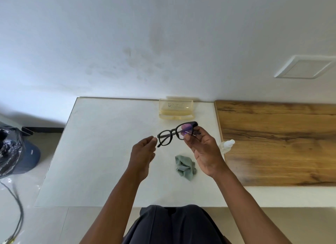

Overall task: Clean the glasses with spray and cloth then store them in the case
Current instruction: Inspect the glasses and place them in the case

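The black plastic-framed glasses (177,133) hang above the white counter (101,153), pinched at their right lens by the right hand (201,149). The left hand (143,151) seems to touch the frame's left end, fingers curled. A crumpled grey-green cloth (185,167) lies nearer, a closed translucent yellow case (176,109) farther, and a small clear spray bottle (227,145) to the right.

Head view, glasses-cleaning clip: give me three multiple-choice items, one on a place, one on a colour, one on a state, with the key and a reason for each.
1. Where is the case?
A. at the table's far edge, by the wall
B. on the floor
C. in the left hand

2. What colour is the cloth?
A. red
B. grey-green
C. black

3. How are the glasses now?
A. inside the case
B. lying on the cloth
C. held up above the table

Key:
A, it stands beside the wall.
B, a crumpled grey-green cloth lies near the right hand.
C, the right hand's fingers pinch one lens end.
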